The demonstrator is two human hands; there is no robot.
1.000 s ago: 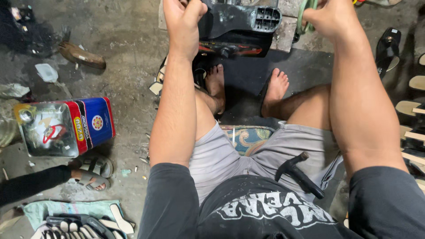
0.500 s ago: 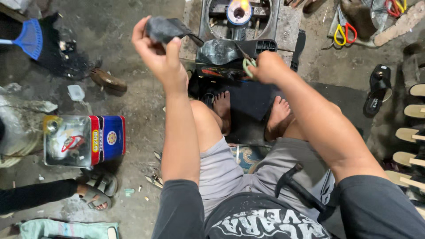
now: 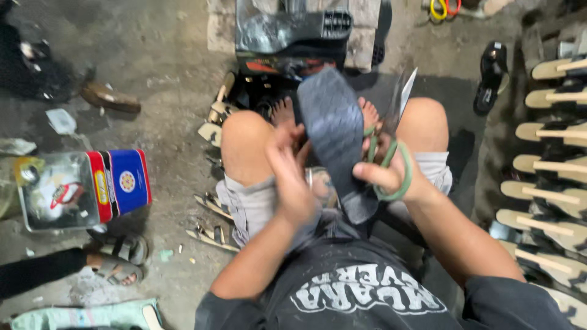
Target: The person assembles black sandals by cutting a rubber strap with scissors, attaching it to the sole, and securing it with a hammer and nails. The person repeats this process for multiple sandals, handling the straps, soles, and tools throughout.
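I sit on the floor with my knees up. My left hand [image 3: 292, 177] grips the left edge of a dark rubber shoe sole [image 3: 333, 131] that stands tilted between my knees. My right hand [image 3: 386, 174] has its fingers through the green handles of a pair of scissors [image 3: 391, 131]. The blades point up beside the sole's right edge. Both hands are close together over my lap.
A black shoe form [image 3: 287, 27] sits on a block ahead of my feet. A square tin [image 3: 82, 189] lies open at left. Rows of tan soles [image 3: 550, 153] line the right side. Another person's sandalled foot [image 3: 119, 263] is at lower left. A black sandal [image 3: 492, 73] lies at upper right.
Both arms have come back from the block ahead to my lap. The dark sole now stands between my knees, and the scissors are beside it.
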